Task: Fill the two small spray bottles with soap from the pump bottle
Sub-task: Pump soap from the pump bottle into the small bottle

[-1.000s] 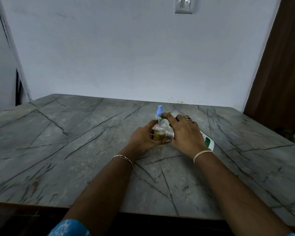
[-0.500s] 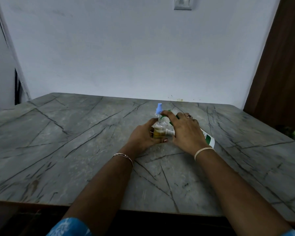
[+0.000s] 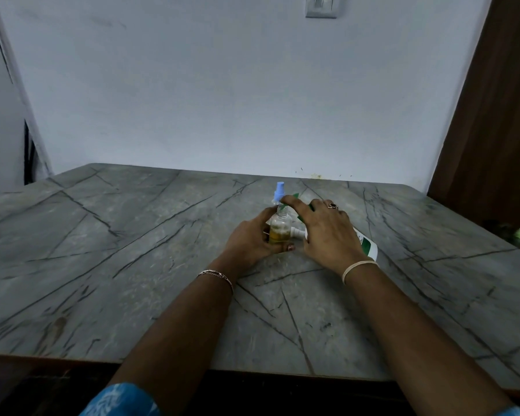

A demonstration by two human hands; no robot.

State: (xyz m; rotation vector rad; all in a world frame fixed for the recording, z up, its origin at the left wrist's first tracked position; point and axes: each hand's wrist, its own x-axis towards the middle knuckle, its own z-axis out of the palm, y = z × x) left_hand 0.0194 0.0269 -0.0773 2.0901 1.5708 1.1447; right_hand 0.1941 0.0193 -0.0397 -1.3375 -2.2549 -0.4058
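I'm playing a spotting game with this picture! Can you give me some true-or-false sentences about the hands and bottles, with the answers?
1. The left hand holds a small bottle. True.
2. The small bottle has yellowish liquid in it. True.
3. The spray top behind it is red. False: it is blue.
4. The right hand wears a ring. True.
5. The right hand is far from the pump bottle. False: it lies over it.
6. The table is pink. False: it is grey with dark lines.
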